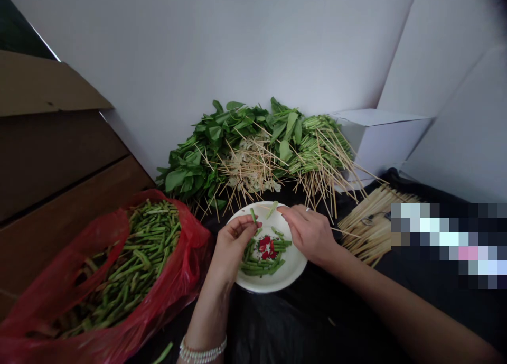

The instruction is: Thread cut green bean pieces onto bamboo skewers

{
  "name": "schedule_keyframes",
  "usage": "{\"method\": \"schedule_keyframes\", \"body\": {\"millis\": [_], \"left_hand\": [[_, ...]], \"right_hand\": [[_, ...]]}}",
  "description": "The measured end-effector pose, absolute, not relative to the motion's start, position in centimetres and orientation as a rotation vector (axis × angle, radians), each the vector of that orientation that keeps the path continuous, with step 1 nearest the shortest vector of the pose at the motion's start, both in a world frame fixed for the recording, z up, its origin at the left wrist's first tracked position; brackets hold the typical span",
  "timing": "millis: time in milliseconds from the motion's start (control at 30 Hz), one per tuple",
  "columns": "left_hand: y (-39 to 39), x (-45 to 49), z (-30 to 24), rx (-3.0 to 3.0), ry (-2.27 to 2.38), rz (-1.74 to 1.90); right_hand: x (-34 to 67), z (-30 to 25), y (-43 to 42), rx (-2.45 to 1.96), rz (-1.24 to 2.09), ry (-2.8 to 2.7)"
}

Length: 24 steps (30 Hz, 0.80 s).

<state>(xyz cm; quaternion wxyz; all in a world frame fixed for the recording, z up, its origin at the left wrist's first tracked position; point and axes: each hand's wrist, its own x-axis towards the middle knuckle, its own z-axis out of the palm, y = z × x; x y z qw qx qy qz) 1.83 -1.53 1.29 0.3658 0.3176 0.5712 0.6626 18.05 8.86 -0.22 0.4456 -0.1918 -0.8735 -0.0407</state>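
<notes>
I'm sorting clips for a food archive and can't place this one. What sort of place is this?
Probably a makeshift prep corner for a skewer food stall rather than a home kitchen. It shows a heap of skewered greens, a bundle of bamboo skewers, and a red plastic bag of cut green beans.

**Hidden and cut-off parts at the table**

A square mosaic blur (447, 245) covers the right side, so the end of the wooden skewers (362, 232) cannot be seen. The red pieces (265, 246) on the white plate (295, 263) are too small to tell what they are. The left hand (233, 245) hides part of the plate, and the bottom edge cuts the left forearm (208, 322); the picture's edges also cut off the red plastic bag (194, 232).
</notes>
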Motion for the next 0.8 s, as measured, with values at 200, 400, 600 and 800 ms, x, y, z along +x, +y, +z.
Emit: {"method": "schedule_keyframes", "body": {"millis": [200,400,600,800], "left_hand": [[-1.54,1.78,1.99,0.513,1.241,1.864],[-1.43,1.72,1.90,0.495,1.202,1.893],[-1.52,1.68,1.95,0.486,1.204,1.908],[-1.53,1.75,2.11,0.489,1.229,1.908]], "right_hand": [[17.96,-0.29,8.45,-0.403,-0.195,-2.188],[17.86,-0.50,8.44,-0.395,-0.220,-2.191],[17.91,-0.55,8.43,-0.408,-0.228,-2.200],[17.97,-0.59,8.39,-0.434,-0.216,-2.230]]}}
